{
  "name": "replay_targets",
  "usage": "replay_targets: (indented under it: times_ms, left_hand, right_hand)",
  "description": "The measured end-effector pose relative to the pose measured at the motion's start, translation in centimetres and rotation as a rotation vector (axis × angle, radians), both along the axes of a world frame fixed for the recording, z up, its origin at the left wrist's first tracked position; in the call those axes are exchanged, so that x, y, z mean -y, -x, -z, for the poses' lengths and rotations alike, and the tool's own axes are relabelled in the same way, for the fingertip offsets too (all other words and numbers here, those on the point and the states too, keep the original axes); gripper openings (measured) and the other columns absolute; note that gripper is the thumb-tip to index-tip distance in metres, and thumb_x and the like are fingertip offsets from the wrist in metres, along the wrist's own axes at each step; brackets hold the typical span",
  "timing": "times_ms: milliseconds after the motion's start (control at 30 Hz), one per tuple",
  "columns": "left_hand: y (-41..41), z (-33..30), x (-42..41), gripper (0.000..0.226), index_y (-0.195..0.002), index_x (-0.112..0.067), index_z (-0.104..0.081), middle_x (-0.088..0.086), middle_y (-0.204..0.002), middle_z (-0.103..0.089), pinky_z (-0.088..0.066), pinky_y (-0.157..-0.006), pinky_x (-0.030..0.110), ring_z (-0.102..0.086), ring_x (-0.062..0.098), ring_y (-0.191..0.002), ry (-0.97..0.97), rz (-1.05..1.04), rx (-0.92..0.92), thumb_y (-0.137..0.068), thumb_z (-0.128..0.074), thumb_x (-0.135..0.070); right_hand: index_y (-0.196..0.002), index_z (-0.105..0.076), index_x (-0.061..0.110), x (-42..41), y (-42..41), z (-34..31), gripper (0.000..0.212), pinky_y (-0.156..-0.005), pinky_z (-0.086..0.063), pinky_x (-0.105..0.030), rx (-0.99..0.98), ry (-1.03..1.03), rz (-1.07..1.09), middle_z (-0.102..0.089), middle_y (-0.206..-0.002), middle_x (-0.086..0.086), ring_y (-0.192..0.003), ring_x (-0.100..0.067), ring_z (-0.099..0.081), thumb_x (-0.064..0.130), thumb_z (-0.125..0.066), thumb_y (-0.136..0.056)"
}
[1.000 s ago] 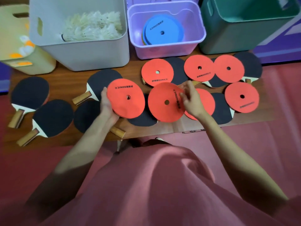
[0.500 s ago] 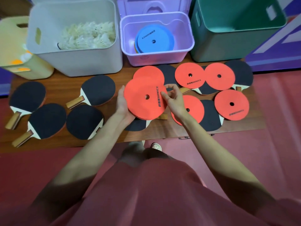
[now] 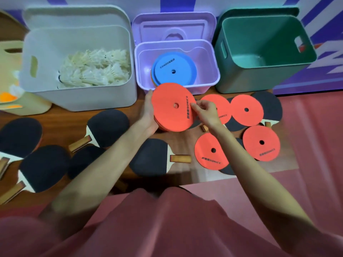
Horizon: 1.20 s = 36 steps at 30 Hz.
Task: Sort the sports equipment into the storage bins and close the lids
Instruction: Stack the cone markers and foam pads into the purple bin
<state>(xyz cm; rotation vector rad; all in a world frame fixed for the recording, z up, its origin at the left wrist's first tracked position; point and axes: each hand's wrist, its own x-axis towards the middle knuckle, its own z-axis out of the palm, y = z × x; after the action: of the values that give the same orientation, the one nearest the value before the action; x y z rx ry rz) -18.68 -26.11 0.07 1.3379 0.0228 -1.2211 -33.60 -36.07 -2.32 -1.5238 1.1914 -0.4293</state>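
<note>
Left hand [image 3: 148, 112]: curled round the left edge of a small stack of red discs [image 3: 172, 110], thumb on the rim, fingers hidden beneath.
Right hand [image 3: 205, 110]: thumb and fingertips pinching the right edge of the top disc of that stack, by its printed lettering.
Held stack: raised above the bench [image 3: 61, 117], tilted a little, its far edge overlapping the front wall of the purple bin [image 3: 178, 86].
Purple bin: open, lid [image 3: 173, 26] standing upright behind it; blue disc [image 3: 173, 70] lying on top of other discs inside.
White bin [image 3: 79, 97]: left of the purple one, open, filled with shuttlecocks [image 3: 94, 69].
Green bin [image 3: 259, 62]: right of the purple one, open, nothing visible inside.
Yellow bin [image 3: 11, 101]: far left edge, partly cut off; orange and white items inside, too blurred to name.
Loose red discs: four on the bench right of the hands, namely one [image 3: 220, 108] partly behind the right hand, one [image 3: 246, 110] beside it, one [image 3: 212, 151] nearer the body, one [image 3: 261, 142] at the right; all resting over black paddles.
Paddles: one [image 3: 150, 156] between the forearms, handle pointing right; several more at the left, among them one [image 3: 107, 128] near the white bin and one [image 3: 44, 167] close to the bench's near edge.
</note>
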Motion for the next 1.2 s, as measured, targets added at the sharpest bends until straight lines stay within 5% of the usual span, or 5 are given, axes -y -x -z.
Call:
replay_targets:
  times_ms: [133,300,800,1000,1200]
  left_hand:
    - [-4.1,-0.5,4.4,0.052,-0.124,-0.016,-0.06,0.007,-0.118,-0.067,-0.048,-0.098,0.039,-0.063,0.021,-0.108,-0.045,0.049,0.208,-0.095,-0.038,-0.054]
    - [-8.3,-0.9,9.7,0.032,-0.078,-0.01,-0.06,0.005,-0.071,-0.056,-0.037,-0.061,0.031,-0.051,0.019,-0.068,-0.136,0.268,0.596,-0.074,-0.048,-0.04]
    - [-12.6,4.1,16.0,0.031,-0.108,0.005,-0.058,0.024,-0.111,-0.062,-0.045,-0.079,0.036,-0.058,0.037,-0.103,-0.447,0.53,0.882,-0.084,-0.054,-0.015]
    - [-11.9,3.7,13.1,0.041,-0.125,-0.003,-0.054,0.022,-0.123,-0.053,-0.044,-0.092,0.041,-0.053,0.035,-0.114,-0.36,0.572,1.07,-0.086,-0.056,-0.015]
    - [-9.8,0.8,6.6,0.027,-0.114,-0.004,-0.062,0.008,-0.11,-0.064,-0.048,-0.08,0.024,-0.063,0.016,-0.09,0.099,0.549,1.171,-0.089,-0.053,-0.004]
  right_hand:
    - [-0.072,-0.059,-0.005,5.1,-3.2,-1.0,0.03,-0.056,-0.034,-0.029,-0.031,0.107,0.046,-0.046,-0.059,-0.003,-0.053,-0.006,-0.039,0.019,-0.059,-0.089]
    - [-0.084,-0.068,0.007,10.9,-7.5,-0.9,0.016,-0.058,-0.041,-0.028,-0.166,0.235,0.101,-0.06,-0.068,-0.005,-0.041,0.005,-0.049,0.019,-0.059,-0.09]
    - [-0.076,-0.057,-0.004,15.8,-11.9,2.8,0.025,-0.072,-0.046,-0.04,-0.552,0.324,-0.098,-0.064,-0.084,-0.026,-0.084,-0.041,-0.059,0.015,-0.048,-0.09]
    - [-0.119,-0.054,-0.004,11.7,-10.2,1.8,0.032,-0.084,-0.044,-0.041,-0.509,0.534,-0.186,-0.05,-0.114,-0.023,-0.105,-0.039,-0.053,0.016,-0.05,-0.094]
    - [-0.114,-0.051,0.0,3.7,-7.0,-0.2,0.027,-0.079,-0.037,-0.023,-0.194,0.712,-0.174,-0.053,-0.105,-0.013,-0.095,-0.022,-0.049,0.003,-0.048,-0.087]
